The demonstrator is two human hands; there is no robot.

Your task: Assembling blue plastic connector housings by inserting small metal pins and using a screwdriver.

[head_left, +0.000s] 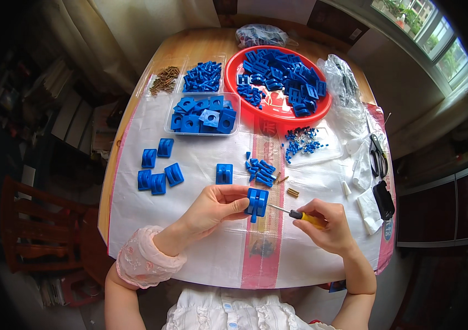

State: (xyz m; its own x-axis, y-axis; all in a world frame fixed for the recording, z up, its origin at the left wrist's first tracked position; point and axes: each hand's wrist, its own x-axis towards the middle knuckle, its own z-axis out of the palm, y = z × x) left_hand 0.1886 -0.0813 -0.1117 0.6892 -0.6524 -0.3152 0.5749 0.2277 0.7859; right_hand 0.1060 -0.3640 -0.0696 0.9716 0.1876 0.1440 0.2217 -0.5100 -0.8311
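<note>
With the held blue block (257, 201) as the centre of the clock, I see the left hand (212, 210) at nine, thumb and fingers pinched on the block's near side, holding it just above the white sheet (201, 264). The right hand (330, 223), between three and four, has its fingers curled snugly around the yellow-and-black screwdriver (311, 219), whose shaft aims at the block's right side; from where I stand I can't tell whether the tip touches. A narrow blue tab sticks out at six. My guess is that the step in hand is working a fastener in that side, so the next move calls for a steady left pinch, the blade lined up and seated squarely before any turning. Loose blue pegs (263, 173) lie at twelve, brass pins (293, 192) between two and three. One similar block (224, 174) sits between ten and eleven; a group of five blocks (158, 183) lies farther off, around ten. The red tray (300, 119) of blue parts stands well beyond, just past twelve.
</note>
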